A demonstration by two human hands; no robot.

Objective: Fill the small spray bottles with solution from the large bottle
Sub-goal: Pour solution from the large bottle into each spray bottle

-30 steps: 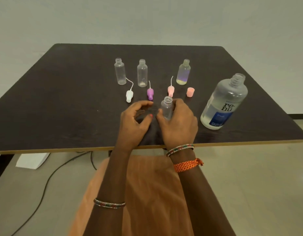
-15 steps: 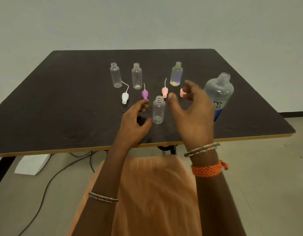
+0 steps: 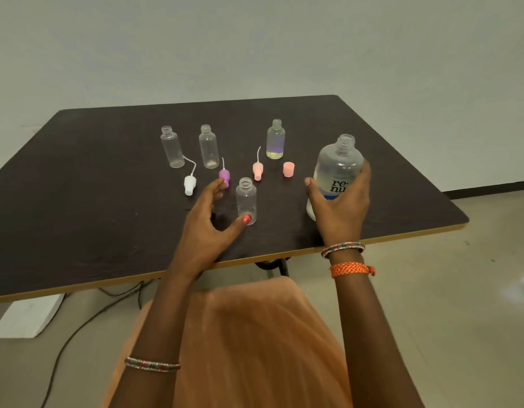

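While the left hand (image 3: 206,228) cups loosely round the nearest small bottle (image 3: 247,200), thumb at its base, its grip wide, the right hand (image 3: 340,207) wraps the uncapped large bottle (image 3: 337,169) at three o'clock. Pouring well likely means steadying the narrow neck (it tips easily). Farther at twelve, spray caps (image 3: 224,177) and three more bottles (image 3: 208,146) crowd the counter (image 3: 78,187).

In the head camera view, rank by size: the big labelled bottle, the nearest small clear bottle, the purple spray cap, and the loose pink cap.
1. big labelled bottle
2. nearest small clear bottle
3. and 4. purple spray cap and pink cap: too alike to rank.
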